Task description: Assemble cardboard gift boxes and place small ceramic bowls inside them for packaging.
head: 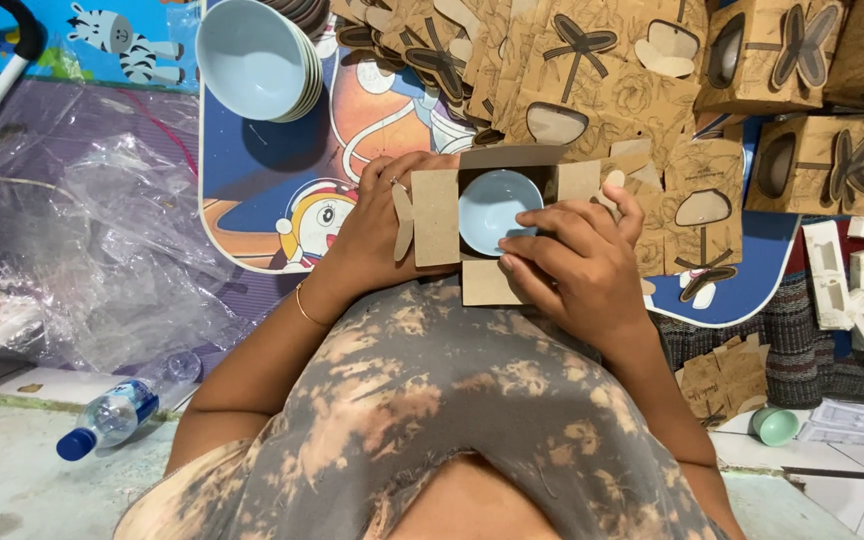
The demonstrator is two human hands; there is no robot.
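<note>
Hands meet over an open brown box (492, 225) held above the low cartoon-printed counter (272, 190). Left hand (377, 225) grips the box's left flap and side, fingers curled behind the cardboard, a ring on one finger and a thin bangle at the wrist. Right hand (577, 265) closes on the box's right side, its fingertips resting on the rim of a pale blue bowl (492, 210) that sits inside the box, flaps spread around it. A stack of blue bowls (257, 60) lies on the counter's far left. Flat and folded boxes (652, 70) crowd the far side. A bottle (112, 415) lies on the floor, beside crumpled plastic sheet (112, 240).
</note>
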